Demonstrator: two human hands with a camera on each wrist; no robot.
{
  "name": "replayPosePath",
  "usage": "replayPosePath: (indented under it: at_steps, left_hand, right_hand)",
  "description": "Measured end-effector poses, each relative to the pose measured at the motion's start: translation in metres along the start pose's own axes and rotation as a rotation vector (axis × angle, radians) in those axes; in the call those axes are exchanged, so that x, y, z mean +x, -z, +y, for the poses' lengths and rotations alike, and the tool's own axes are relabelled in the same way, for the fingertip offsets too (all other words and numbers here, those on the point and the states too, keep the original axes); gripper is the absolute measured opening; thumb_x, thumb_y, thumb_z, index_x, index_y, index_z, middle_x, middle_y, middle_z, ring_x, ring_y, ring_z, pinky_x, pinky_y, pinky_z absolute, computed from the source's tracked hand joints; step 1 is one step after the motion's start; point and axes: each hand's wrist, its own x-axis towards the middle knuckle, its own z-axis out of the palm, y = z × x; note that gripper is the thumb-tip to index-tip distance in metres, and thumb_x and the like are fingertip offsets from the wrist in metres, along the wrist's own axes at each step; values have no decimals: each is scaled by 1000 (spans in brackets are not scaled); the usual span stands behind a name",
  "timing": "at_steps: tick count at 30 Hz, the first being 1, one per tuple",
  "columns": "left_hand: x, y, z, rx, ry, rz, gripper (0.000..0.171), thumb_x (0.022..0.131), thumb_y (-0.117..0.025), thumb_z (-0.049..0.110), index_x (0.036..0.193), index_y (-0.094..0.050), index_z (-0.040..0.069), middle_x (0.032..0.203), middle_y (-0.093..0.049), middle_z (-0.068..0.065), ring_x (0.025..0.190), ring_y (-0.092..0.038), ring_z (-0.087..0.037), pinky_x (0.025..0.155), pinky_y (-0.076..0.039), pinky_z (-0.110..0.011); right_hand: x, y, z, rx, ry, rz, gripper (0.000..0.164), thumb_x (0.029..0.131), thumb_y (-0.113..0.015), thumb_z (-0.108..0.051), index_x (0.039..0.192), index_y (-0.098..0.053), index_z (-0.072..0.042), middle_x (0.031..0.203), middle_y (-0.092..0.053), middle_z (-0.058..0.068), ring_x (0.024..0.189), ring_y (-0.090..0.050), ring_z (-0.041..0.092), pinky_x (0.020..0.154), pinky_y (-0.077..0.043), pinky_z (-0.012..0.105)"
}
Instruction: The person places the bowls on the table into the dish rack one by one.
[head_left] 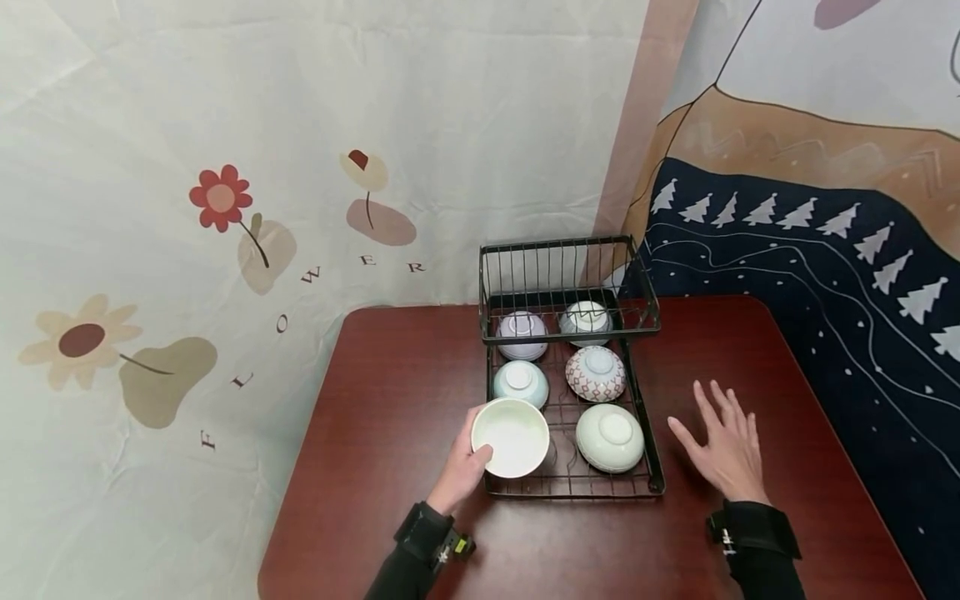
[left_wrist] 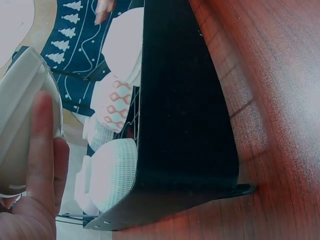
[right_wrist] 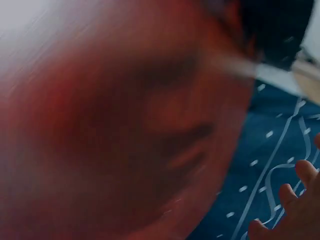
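My left hand (head_left: 462, 468) grips a cream bowl (head_left: 513, 440), its thumb over the rim and its mouth facing up toward the head camera. In the left wrist view, fingers (left_wrist: 41, 150) lie along the outside of this bowl (left_wrist: 20, 120). It is held over the near left part of a black wire dish rack (head_left: 573, 488), in front of an upside-down pale blue bowl (head_left: 521, 382). To the right of the rack, my right hand (head_left: 726, 450) has its fingers spread and holds nothing. Only some fingertips (right_wrist: 287, 195) show in the right wrist view.
Upside-down in the rack are a pale green bowl (head_left: 610, 438), a red-patterned bowl (head_left: 596, 373), a lilac bowl (head_left: 522, 335) and a greyish bowl (head_left: 585, 322). A raised wire basket (head_left: 570, 338) overhangs the back bowls. The rack stands on a reddish-brown table (head_left: 405, 375) against printed cloth.
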Motion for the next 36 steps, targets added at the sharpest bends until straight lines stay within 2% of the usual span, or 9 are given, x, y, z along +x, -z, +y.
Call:
replayPosePath:
  at_steps: [4, 11, 20, 29, 36]
  left_hand:
    - [1, 1, -1, 5, 5, 13, 73, 84, -49, -10, 157, -48, 3, 155, -58, -26, 134, -58, -39, 106, -52, -43]
    - [2, 2, -2, 18, 19, 27, 73, 86, -51, -10, 157, -49, 6, 157, -58, -24, 137, -57, -40, 108, -51, -47]
    - [1, 3, -2, 16, 13, 39, 73, 87, -52, -11, 157, -50, 8, 159, -57, -22, 140, -56, -38, 113, -48, -48]
    - [2, 4, -2, 23, -12, 29, 73, 86, -53, -11, 157, -48, 5, 158, -57, -23, 140, -56, -37, 114, -49, -45]
    - [4, 4, -1, 31, -6, 29, 73, 87, -52, -13, 157, -49, 7, 159, -57, -22, 139, -57, -38, 113, -49, -50]
  right_hand:
    - [-8, -3, 18, -34, -33, -42, 93, 107, -64, -55, 179, -18, -16, 185, -12, 27, 172, -3, 52, 133, 5, 81]
    - [-8, -8, 28, -90, -78, -131, 101, 104, -64, -63, 178, -17, -13, 182, -13, 31, 170, -5, 57, 128, 2, 86]
    - [-9, -17, 39, -102, -123, -300, 115, 100, -65, -72, 178, -11, -8, 184, 0, 30, 168, 2, 60, 125, 8, 88]
    - [-9, -22, 43, -100, -124, -354, 118, 97, -68, -72, 177, -13, -6, 183, -3, 32, 168, 5, 60, 124, 12, 88]
    - [-8, -21, 42, -106, -129, -376, 117, 97, -69, -72, 177, -15, -5, 183, -3, 32, 167, 5, 61, 124, 12, 87]
